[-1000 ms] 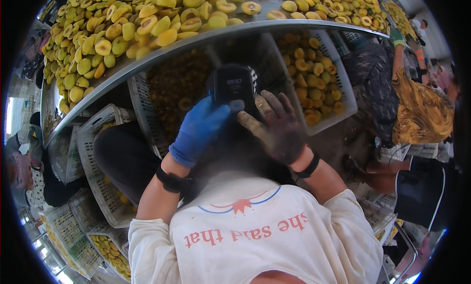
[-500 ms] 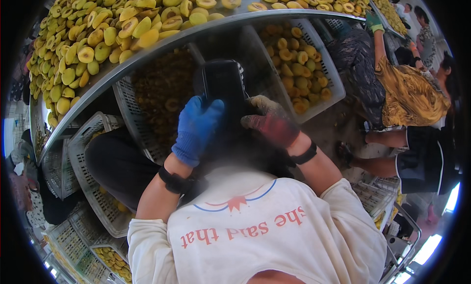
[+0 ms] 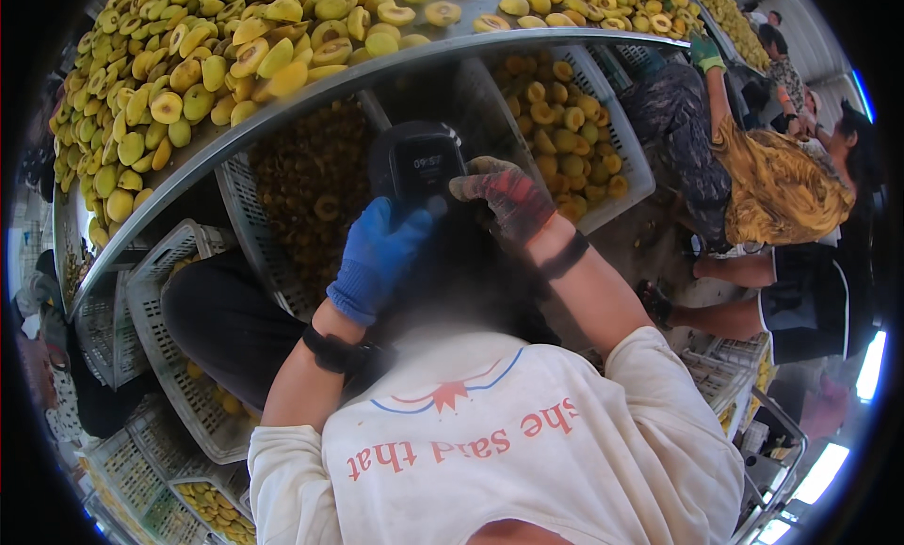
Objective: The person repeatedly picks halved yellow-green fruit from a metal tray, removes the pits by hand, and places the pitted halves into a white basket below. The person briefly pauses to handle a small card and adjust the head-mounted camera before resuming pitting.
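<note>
A black handheld device with rounded corners and a lit screen is in front of my torso, phone-like in shape. My left hand, in a blue knit glove, is closed at its lower left edge; part of that grip is lost in dark blur. My right hand, in a worn red and grey glove, has its fingers bent against the device's right edge, with the thumb at the lower right corner. Dark wristbands sit on both wrists.
Halved yellow-green fruit covers a metal-edged table ahead. Beneath it are a crate of fruit halves and a darker full crate. Another crate stands at my left. At right, a co-worker's green-gloved hand reaches the table edge.
The device's screen has gone from dark to lit, and its top has tilted. My right hand has moved up and left against its edge. My left hand has barely shifted.
</note>
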